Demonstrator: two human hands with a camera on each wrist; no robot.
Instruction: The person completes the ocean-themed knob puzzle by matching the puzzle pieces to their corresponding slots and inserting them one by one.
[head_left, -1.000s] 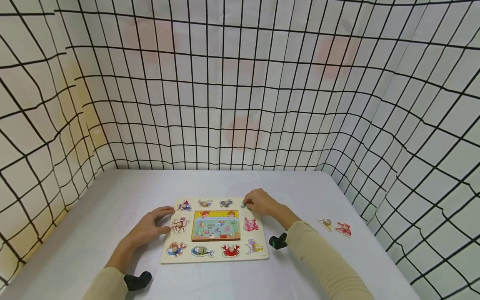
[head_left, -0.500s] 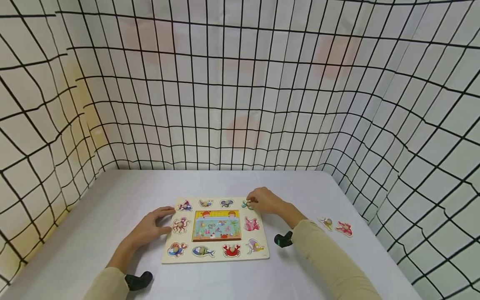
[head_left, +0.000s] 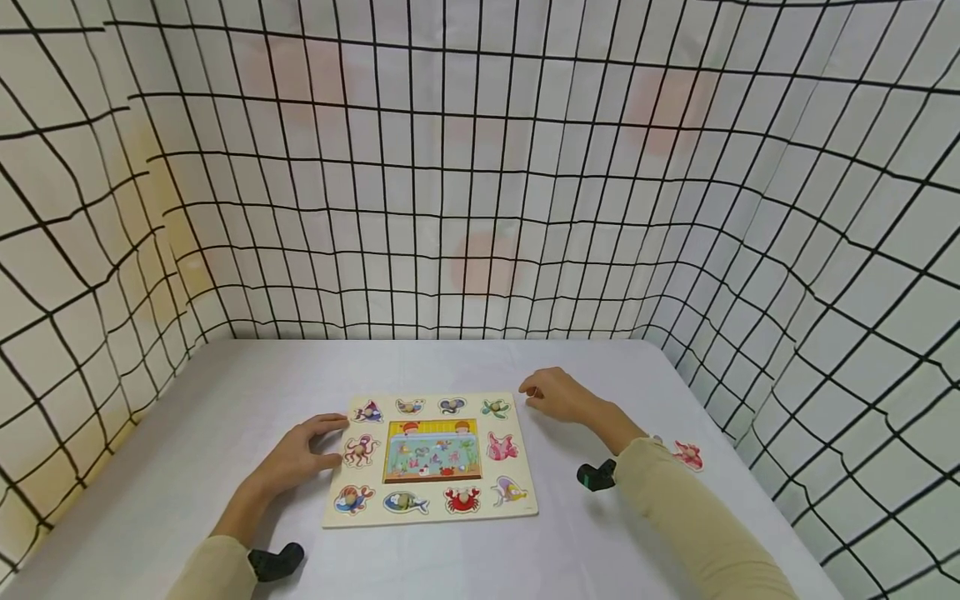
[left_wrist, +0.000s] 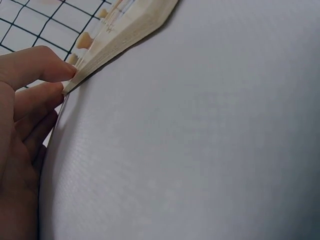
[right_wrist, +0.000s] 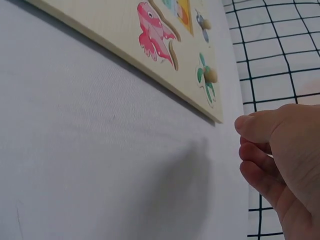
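A wooden knob puzzle board (head_left: pixel 431 510) lies on the table, with sea-animal shapes around an aquarium picture. My left hand (head_left: pixel 296 454) touches its left edge with thumb and fingertips; in the left wrist view the fingers (left_wrist: pixel 55 70) are right at the board's edge. My right hand (head_left: pixel 557 395) is just off the far right corner, fingers loosely bent and holding nothing. Near that corner a green puzzle piece (right_wrist: pixel 206 80) with a wooden knob sits in the board. Beside it, the pink fish recess (right_wrist: pixel 154 35) has no knob.
A loose pink puzzle piece (head_left: pixel 688 455) lies on the white table (head_left: pixel 420 567) to the right. Another loose piece is mostly hidden behind the right sleeve (head_left: pixel 675 500). A black grid on white sheeting (head_left: pixel 480 208) stands around the table's back and sides.
My right hand has let go of the green puzzle piece and moved right, off the board. The right sleeve now covers most of one loose piece. My left hand has stayed in place.
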